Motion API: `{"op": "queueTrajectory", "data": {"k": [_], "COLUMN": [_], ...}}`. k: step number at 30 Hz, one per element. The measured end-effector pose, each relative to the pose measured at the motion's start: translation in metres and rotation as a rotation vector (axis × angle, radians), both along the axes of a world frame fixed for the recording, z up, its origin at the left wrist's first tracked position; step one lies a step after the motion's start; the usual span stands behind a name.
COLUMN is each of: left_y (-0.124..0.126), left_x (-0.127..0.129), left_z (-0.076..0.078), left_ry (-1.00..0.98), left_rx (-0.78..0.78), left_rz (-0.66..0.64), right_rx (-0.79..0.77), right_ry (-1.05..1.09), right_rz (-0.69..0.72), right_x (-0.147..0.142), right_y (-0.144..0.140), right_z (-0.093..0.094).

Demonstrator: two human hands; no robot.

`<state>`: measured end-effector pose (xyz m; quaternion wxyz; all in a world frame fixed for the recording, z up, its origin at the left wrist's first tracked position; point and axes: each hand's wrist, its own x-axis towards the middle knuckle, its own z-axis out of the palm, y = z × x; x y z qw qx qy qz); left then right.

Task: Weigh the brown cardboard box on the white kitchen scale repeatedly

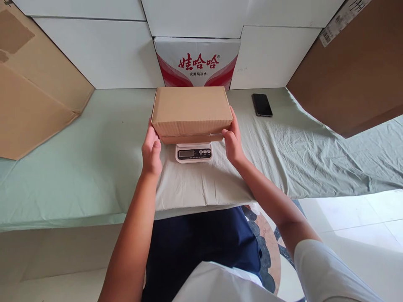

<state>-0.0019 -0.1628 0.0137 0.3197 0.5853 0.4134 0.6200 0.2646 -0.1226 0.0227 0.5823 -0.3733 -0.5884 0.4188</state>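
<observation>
A closed brown cardboard box [192,107] is directly over a small white digital kitchen scale [194,153]; I cannot tell whether it rests on the scale or is held just above. Only the scale's front panel, with its display and buttons, shows below the box. My left hand [151,149] is against the box's left side, its fingers hidden behind the side and its thumb near the lower front corner. On the opposite side, my right hand [233,138] grips the right end, thumb on the front face and fingers along the side.
A black smartphone [262,105] lies to the right on the green-grey cloth [126,167]. Behind stands a white and red printed carton [198,63]. Large brown cardboard boxes flank the table on the left [37,92] and on the right [352,75].
</observation>
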Motion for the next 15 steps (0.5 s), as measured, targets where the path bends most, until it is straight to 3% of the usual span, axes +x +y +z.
{"op": "queueTrajectory", "data": {"k": [11,15], "left_y": [0.004,0.014], "left_x": [-0.006,-0.023], "left_z": [-0.006,-0.014], "left_ry": [-0.023,-0.074], "left_rx": [0.084,0.172], "left_rz": [-0.056,0.047], "right_rx": [0.011,0.009], "right_ry": [0.069,0.112], "right_rz": [0.061,-0.018], "right_x": [0.006,0.013], "right_y": [0.008,0.009], "right_z": [-0.011,-0.009]}}
